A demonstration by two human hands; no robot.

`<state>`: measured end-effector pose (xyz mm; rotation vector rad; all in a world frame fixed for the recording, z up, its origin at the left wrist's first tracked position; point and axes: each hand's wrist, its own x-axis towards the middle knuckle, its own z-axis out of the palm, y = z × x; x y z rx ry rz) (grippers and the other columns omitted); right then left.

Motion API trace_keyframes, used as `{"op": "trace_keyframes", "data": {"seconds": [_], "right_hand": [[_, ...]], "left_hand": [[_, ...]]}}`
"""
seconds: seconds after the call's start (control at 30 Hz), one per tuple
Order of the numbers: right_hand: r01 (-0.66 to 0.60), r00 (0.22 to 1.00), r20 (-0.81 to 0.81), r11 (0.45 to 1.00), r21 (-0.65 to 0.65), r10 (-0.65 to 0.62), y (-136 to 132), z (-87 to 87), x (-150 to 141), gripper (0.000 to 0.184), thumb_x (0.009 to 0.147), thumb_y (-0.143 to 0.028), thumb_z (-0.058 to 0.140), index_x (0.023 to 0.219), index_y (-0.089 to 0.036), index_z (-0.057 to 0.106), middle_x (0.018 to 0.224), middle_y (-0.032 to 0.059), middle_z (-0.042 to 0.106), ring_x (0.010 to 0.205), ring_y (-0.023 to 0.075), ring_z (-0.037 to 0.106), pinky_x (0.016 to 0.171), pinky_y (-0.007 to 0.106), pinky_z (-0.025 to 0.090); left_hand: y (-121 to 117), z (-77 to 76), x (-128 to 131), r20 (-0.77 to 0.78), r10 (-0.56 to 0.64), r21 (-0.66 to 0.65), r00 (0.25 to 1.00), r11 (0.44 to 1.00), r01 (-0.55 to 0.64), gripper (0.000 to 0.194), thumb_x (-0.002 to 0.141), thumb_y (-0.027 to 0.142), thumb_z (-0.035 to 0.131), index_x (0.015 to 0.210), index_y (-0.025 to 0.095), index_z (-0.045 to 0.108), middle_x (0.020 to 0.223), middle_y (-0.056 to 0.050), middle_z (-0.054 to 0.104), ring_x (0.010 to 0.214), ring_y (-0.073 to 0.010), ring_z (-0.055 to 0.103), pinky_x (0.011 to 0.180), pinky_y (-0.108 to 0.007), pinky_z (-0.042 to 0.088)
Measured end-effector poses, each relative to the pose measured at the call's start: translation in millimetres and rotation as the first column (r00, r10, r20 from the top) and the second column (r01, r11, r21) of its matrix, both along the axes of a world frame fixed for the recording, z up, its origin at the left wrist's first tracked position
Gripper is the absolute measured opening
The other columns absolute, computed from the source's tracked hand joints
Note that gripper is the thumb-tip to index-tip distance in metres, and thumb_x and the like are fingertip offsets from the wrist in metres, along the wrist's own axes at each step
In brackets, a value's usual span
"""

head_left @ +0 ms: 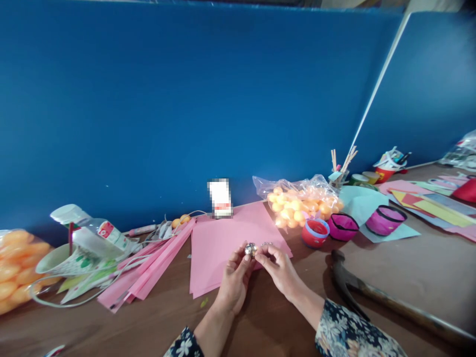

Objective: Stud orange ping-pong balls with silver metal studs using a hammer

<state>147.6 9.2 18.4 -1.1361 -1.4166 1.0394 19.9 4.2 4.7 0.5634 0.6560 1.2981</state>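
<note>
Between the fingertips of both hands is a small shiny silver ball (250, 249), possibly a bell, held above the lower part of a stack of pink paper sheets (230, 233). My left hand (235, 275) pinches it from the left, with thumb and fingers closed around its side. My right hand (280, 270) is closed in a pinch at the ball's right edge. A small silvery piece (267, 244) shows by the right fingers; whether it joins the ball I cannot tell.
A claw hammer (394, 300) lies at the right. Behind are a bag of orange balls (297, 204), a red bowl-like cup (315, 234) and purple fabric cups (342, 228). At the left lie pink strips (152, 272), a white cable (67, 305), a plastic bottle (111, 235) and another orange-ball bag (20, 267).
</note>
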Motion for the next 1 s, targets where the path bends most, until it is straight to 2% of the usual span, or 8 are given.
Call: {"op": "trace_keyframes", "data": {"seconds": [0.37,0.73,1.0], "right_hand": [[0.008,0.999,0.046,1.0,0.028,-0.01,0.3,-1.0,1.0,0.021,0.08,-0.036,0.053,0.073,-0.017,0.059,0.072,0.0004,0.059,0.071,0.0155,0.054,0.065,0.025,0.043],[-0.001,0.999,0.047,1.0,0.008,0.001,-1.0,1.1,0.7,0.02,0.081,-0.034,0.053,0.074,-0.017,0.057,0.071,0.0001,0.057,0.07,0.0149,0.054,0.065,0.024,0.043],[0.004,0.999,0.049,1.0,0.011,-0.004,-1.8,2.4,0.7,0.019,0.08,-0.032,0.054,0.069,-0.017,0.056,0.068,-0.0006,0.056,0.067,0.0141,0.053,0.062,0.023,0.041]], "left_hand": [[-0.4,-0.6,-0.1,0.007,-0.037,0.027,0.999,0.999,0.037,0.034,0.077,0.021,0.059,0.111,0.02,0.055,0.115,-0.008,0.058,0.106,-0.0209,0.054,0.096,-0.037,0.037],[-0.6,3.3,0.1,0.005,-0.03,0.013,1.0,0.999,0.03,0.035,0.074,0.023,0.063,0.109,0.019,0.056,0.113,-0.009,0.059,0.104,-0.0229,0.055,0.093,-0.038,0.039],[0.7,-1.0,-0.7,0.003,-0.034,0.028,0.999,0.999,0.034,0.034,0.077,0.02,0.059,0.111,0.02,0.055,0.115,-0.008,0.058,0.106,-0.0216,0.054,0.094,-0.037,0.038]]}}
